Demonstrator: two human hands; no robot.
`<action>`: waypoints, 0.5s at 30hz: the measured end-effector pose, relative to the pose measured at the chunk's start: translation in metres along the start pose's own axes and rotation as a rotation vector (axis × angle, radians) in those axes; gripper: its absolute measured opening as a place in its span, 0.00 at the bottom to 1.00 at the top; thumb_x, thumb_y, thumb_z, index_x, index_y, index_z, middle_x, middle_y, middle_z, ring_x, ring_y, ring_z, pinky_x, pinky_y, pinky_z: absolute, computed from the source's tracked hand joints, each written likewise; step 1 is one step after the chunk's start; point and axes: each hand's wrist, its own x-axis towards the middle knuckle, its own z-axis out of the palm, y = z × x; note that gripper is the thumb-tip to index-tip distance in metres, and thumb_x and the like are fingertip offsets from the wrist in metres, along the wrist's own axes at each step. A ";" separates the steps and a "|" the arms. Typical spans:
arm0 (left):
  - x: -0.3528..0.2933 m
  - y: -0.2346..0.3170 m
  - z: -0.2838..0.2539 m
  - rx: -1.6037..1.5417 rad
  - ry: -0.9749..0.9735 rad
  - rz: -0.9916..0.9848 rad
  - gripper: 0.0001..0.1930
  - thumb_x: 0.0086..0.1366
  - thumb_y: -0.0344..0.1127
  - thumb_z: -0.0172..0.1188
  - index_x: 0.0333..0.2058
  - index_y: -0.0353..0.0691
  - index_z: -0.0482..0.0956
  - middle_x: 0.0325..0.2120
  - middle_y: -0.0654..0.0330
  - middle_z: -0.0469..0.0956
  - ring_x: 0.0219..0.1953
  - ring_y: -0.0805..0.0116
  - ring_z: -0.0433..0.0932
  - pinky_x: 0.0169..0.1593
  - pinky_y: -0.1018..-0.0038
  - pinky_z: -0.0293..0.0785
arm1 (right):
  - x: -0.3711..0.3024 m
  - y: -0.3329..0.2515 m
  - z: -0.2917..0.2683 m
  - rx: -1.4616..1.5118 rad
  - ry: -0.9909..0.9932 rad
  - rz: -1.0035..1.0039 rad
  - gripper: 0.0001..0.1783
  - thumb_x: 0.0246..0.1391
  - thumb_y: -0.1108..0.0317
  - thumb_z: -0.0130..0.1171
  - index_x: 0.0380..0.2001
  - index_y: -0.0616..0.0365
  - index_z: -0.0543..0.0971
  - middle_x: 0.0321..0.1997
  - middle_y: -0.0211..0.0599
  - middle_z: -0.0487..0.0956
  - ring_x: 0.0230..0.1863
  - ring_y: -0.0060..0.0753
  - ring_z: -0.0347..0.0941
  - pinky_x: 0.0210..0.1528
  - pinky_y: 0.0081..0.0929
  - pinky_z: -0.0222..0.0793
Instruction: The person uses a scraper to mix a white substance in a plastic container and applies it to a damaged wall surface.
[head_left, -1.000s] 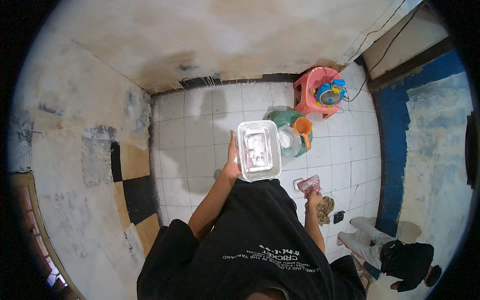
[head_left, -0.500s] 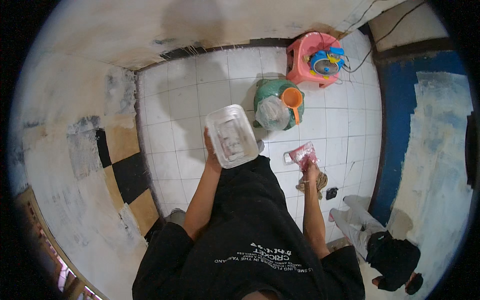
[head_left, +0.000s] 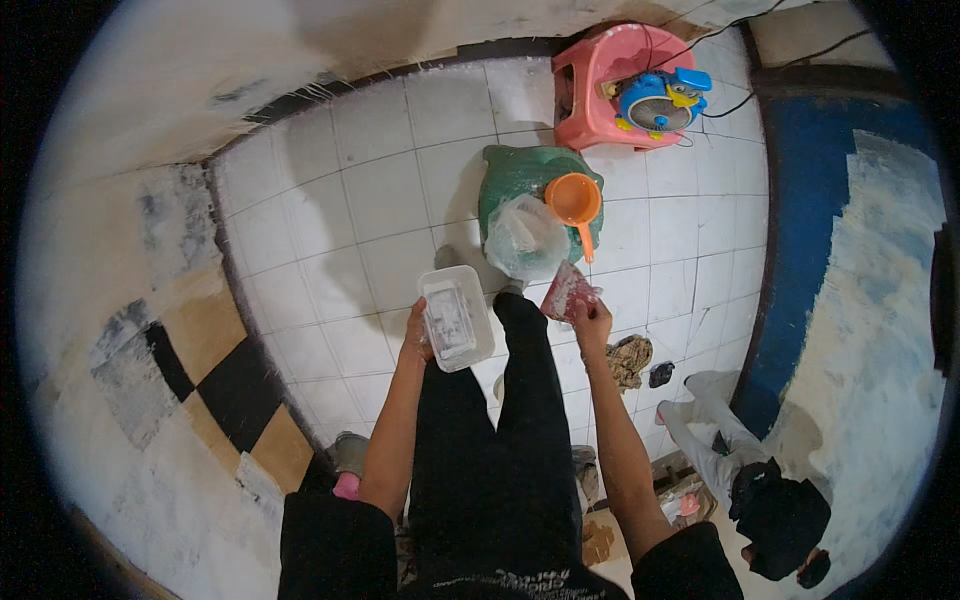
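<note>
Tub (head_left: 458, 318) of translucent plastic, white residue smeared across its bottom, is held out over the tiled floor (head_left: 290, 290), just beyond our left leg (head_left: 450, 440). Our left hand (head_left: 416, 335) grips it from the left, fingers curled against that wall, though the tub hides most of their tips. To the right, well apart from the tub, our right hand (head_left: 594, 325) pinches a reddish flat scraper (head_left: 568, 292) by its near edge; its face is streaked white too.

We judge the step in hand to be carrying both between strokes of white paste. The next move seems to call for keeping the tub level and bringing the scraper's edge into it to gather more.

Beyond the scraper, a green sack (head_left: 497, 175) carries a clear plastic bag (head_left: 525, 240) and an orange dipper (head_left: 575, 198). Farther off, a pink stool (head_left: 580, 90) bears a blue fan (head_left: 655, 105). Near our right forearm lies a crumpled brown cloth (head_left: 628, 362). Farther right, a co-worker (head_left: 780, 515) is by the blue wall (head_left: 800, 250), partly coated white.
</note>
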 end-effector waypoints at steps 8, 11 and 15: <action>0.180 -0.034 -0.027 0.104 0.092 -0.142 0.36 0.55 0.51 0.64 0.57 0.37 0.65 0.48 0.51 0.74 0.48 0.57 0.76 0.52 0.58 0.73 | 0.100 0.080 0.110 -0.457 -0.217 -0.141 0.10 0.48 0.69 0.56 0.33 0.64 0.76 0.33 0.54 0.76 0.35 0.57 0.74 0.36 0.43 0.70; 0.210 -0.043 -0.055 0.104 0.118 -0.138 0.37 0.52 0.51 0.67 0.55 0.37 0.66 0.49 0.52 0.74 0.49 0.57 0.75 0.53 0.57 0.72 | 0.109 0.087 0.144 -0.433 -0.254 -0.248 0.09 0.47 0.70 0.55 0.32 0.63 0.75 0.31 0.52 0.75 0.33 0.58 0.73 0.34 0.46 0.69; 0.213 -0.064 -0.055 0.024 0.042 -0.028 0.41 0.47 0.54 0.70 0.55 0.35 0.67 0.48 0.52 0.75 0.47 0.56 0.76 0.51 0.59 0.74 | 0.129 0.094 0.140 -0.473 -0.214 -0.312 0.09 0.48 0.71 0.55 0.33 0.62 0.74 0.27 0.50 0.73 0.31 0.56 0.73 0.32 0.46 0.70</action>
